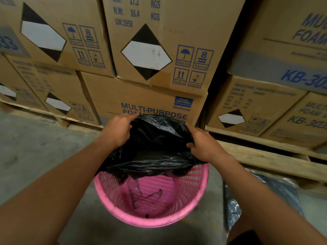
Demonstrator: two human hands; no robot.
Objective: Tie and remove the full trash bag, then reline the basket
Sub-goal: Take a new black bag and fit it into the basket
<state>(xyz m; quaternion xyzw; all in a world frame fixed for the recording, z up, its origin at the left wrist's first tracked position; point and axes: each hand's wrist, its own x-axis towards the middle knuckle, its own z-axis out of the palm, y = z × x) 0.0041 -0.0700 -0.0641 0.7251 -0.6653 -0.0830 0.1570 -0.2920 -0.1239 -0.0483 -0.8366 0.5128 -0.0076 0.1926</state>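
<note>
Both bare arms reach forward, left hand [116,129] and right hand [203,144] clenched

The black liner bag [155,145] covers the far rim of the pink basket [194,206] and hides the fingertips of the left hand [115,130] and right hand [203,145] that grip it; how far it reaches inside cannot be told. It also blocks the lower print on the "MULTI-PURPOSE" carton [141,101]. The right-hand cartons [292,50] are cut by the frame edge, their lettering incomplete. Small print on the left cartons [35,76] is too blurred to read. The crumpled dark bag [265,191] on the floor lies partly behind the right forearm.
</note>
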